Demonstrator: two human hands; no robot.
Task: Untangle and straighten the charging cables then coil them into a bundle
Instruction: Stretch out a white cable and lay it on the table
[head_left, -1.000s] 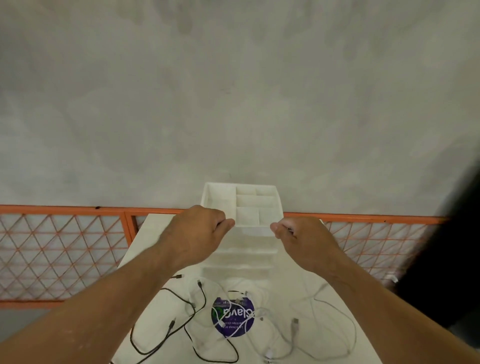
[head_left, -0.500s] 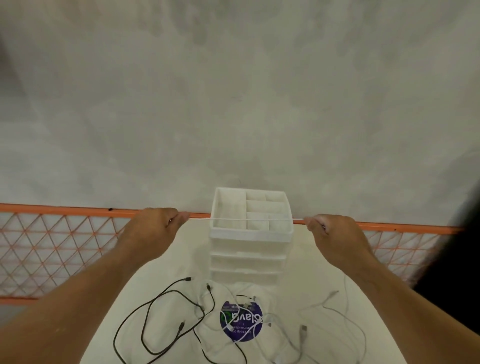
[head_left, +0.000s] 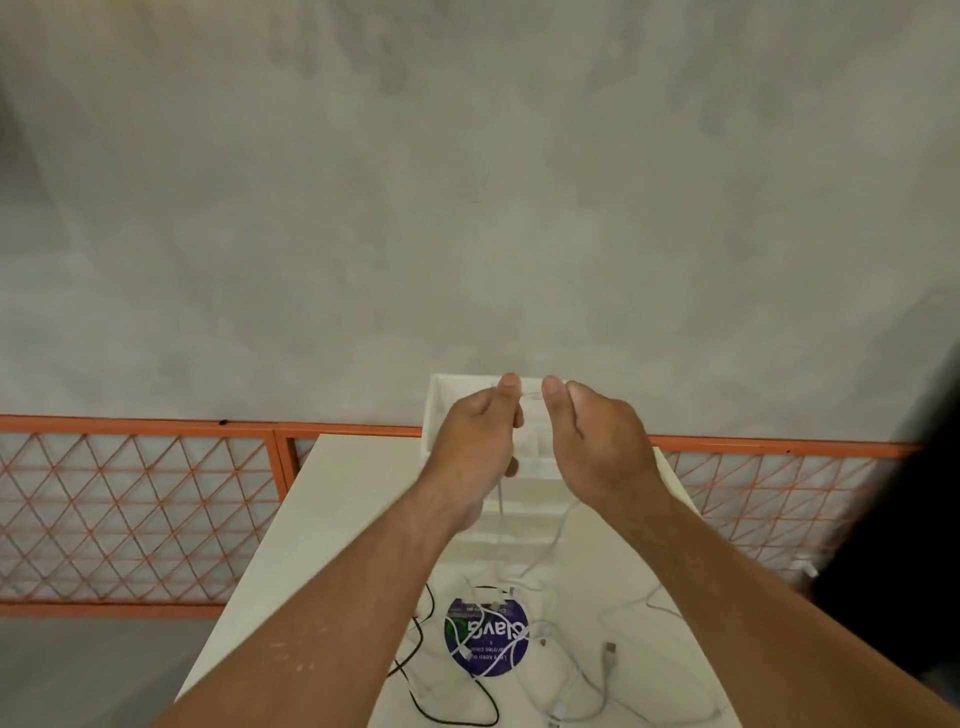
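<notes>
Two hands are up over the white table (head_left: 332, 519), close together, in front of the white drawer organiser (head_left: 441, 387). Left hand (head_left: 475, 441) and right hand (head_left: 597, 441) both have fingers curled and thumb clamped on one white cable (head_left: 500, 499). A short span runs between the thumbs, and both tails drop to the tabletop into the loose white cables (head_left: 587, 675). The black cable (head_left: 429, 603) lies left of them, partly under the left forearm

Risks, my read:
- organiser sits right behind the grip and looks light, so a tail catching a drawer edge could drag or tip it
- tails run back into the pile, so coiling now likely lifts a knot or a second cable with it
- thin cable held by pinch only, so a loop can spring out and undo the coil

Writing: round purple sticker (head_left: 485, 636), upside down to camera, with cables crossing it. Big white letters look like "clava" and small print seems to start "Let's keep"; the rest is too small. USB plug (head_left: 610, 652): no marking readable
</notes>
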